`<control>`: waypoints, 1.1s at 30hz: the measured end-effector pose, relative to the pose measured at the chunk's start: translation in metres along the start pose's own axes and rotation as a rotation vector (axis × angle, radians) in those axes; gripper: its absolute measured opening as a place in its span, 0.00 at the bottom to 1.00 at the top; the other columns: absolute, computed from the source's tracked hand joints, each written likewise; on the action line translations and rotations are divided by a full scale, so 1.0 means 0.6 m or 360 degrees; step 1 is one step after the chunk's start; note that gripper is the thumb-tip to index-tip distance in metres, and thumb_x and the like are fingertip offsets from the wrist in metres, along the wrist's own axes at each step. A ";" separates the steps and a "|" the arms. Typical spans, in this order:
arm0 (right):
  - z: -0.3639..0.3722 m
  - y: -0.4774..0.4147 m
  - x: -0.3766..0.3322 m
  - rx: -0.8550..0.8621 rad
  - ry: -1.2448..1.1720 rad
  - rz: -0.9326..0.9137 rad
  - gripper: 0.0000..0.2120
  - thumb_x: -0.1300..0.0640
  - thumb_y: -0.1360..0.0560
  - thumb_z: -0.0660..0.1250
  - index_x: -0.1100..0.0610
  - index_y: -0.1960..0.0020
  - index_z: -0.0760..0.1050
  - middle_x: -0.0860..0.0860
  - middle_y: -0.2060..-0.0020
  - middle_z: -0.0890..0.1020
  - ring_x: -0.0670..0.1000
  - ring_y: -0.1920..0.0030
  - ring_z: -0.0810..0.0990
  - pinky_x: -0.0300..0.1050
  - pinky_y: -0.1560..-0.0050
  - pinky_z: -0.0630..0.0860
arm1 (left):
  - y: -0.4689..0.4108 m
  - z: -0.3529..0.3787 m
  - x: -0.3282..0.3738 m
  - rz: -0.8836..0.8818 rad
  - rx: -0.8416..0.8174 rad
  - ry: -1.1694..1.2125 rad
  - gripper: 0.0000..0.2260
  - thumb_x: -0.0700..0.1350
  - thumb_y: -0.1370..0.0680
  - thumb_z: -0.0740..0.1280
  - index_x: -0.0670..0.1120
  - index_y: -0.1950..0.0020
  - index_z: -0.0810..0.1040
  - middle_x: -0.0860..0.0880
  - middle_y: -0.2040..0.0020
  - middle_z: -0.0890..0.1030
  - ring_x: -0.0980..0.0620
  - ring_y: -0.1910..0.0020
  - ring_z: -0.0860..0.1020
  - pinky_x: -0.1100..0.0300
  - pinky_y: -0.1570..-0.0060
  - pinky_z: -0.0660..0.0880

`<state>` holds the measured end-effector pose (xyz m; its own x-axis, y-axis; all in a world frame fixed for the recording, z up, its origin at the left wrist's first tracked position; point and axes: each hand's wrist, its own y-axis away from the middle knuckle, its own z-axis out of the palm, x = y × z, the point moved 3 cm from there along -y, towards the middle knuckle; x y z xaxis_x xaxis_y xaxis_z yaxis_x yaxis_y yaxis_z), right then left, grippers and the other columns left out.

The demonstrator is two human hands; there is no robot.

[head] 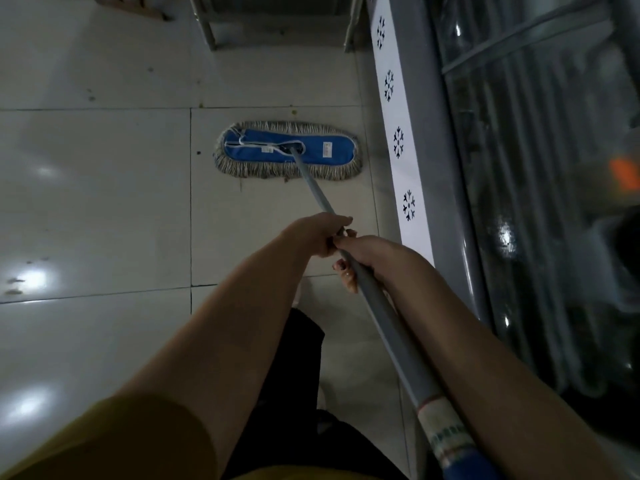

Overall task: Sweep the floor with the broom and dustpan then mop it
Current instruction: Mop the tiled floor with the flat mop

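Note:
A flat mop with a blue pad and a grey fringed edge (pixel 325 150) lies flat on the pale tiled floor (pixel 104 188), close to a freezer's base. Its grey metal pole (pixel 313 187) runs back toward me, ending in a patterned grip at the lower right. My left hand (pixel 317 237) grips the pole from the left. Just behind it, my right hand (pixel 372 259) grips the same pole. The two hands touch each other. No broom or dustpan is in view.
A glass-topped chest freezer (pixel 519 168) with a white snowflake strip (pixel 398 143) runs along the right side. Metal legs of a stand (pixel 209 31) are at the top centre. Small dark specks dot the tiles at the left. My dark trouser leg is below the hands.

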<state>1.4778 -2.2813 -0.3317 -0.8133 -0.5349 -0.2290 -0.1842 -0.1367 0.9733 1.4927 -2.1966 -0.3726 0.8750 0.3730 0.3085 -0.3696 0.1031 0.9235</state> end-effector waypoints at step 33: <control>-0.040 -0.013 -0.042 -0.0256 -0.0575 -0.0004 0.20 0.48 0.19 0.58 0.58 0.66 0.64 0.49 0.86 0.68 0.45 0.88 0.65 0.27 0.84 0.63 | -0.060 0.033 0.077 -0.0041 0.0004 -0.0163 0.09 0.41 0.20 0.61 0.42 0.60 0.67 0.49 0.67 0.70 0.58 0.79 0.75 0.71 0.86 0.65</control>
<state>1.5132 -2.2869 -0.3337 -0.9601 -0.2104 -0.1843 -0.1210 -0.2816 0.9519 1.5529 -2.2014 -0.3872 0.9117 0.2740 0.3060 -0.3456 0.1091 0.9320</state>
